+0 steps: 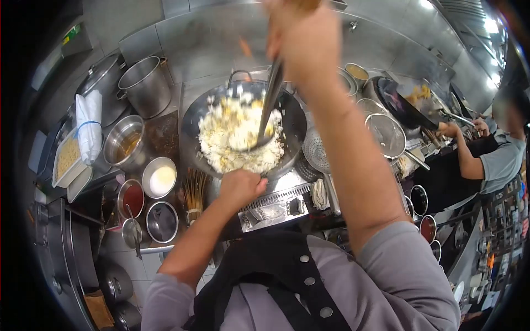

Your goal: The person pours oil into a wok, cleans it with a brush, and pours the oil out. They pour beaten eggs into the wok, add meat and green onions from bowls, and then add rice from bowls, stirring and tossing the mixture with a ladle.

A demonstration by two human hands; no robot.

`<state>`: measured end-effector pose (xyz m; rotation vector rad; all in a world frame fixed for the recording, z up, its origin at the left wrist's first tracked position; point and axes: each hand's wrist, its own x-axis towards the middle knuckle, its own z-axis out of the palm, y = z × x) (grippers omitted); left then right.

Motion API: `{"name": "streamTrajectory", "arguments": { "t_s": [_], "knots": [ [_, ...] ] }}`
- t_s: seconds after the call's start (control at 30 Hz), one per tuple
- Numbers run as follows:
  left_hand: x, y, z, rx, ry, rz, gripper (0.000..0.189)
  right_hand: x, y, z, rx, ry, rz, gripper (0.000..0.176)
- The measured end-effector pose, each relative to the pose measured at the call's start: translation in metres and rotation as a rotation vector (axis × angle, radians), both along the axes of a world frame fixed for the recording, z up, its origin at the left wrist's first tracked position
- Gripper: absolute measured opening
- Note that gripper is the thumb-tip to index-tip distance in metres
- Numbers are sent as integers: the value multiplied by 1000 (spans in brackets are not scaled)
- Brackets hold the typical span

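A large black wok (298,124) sits on the stove in front of me, holding a heap of white rice (221,140) mixed with yellow bits that look like egg. My left hand (241,187) is closed on the wok's near edge; the part inside the fingers is hidden. Raised high over the wok, my right hand (306,47) is wrapped round the handle of a metal ladle (269,105) and smeared by motion. The ladle's bowl is down in the rice, with some grains blurred around it.
To the left stand a tall steel pot (144,88), a bowl of white contents (162,177), a red sauce pot (131,198) and a bamboo brush (194,193). On the right are a perforated skimmer (317,151) and a strainer (386,135). A co-worker (469,160) handles another wok (403,105).
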<state>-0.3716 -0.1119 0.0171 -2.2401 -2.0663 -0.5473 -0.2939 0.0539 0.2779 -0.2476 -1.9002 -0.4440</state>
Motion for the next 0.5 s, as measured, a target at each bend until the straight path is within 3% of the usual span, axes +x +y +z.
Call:
{"name": "streamTrajectory", "arguments": {
  "t_s": [0.07,0.17,0.3,0.33,0.37,0.4,0.47,0.5],
  "knots": [
    [6,10,-31,-5,22,63,44,-18,-28,-50,-976,522,661,22],
    [29,-29,-62,-110,55,80,44,-15,13,-34,-925,504,613,24],
    [31,-52,-8,-212,74,52,45,21,-10,41,-1164,430,808,27],
    [16,-36,-1,-57,12,19,45,25,-19,46,-1098,379,863,24],
    [3,-10,0,-96,38,14,43,24,-27,45,-1025,334,919,24],
    [-6,9,-3,98,-11,-56,43,11,-25,21,-1024,336,926,24],
    [0,23,-18,219,2,35,43,-21,-12,-46,-1049,524,676,28],
    [6,17,-23,228,-2,27,43,-23,-3,-44,-1038,523,669,28]
  ]
}}
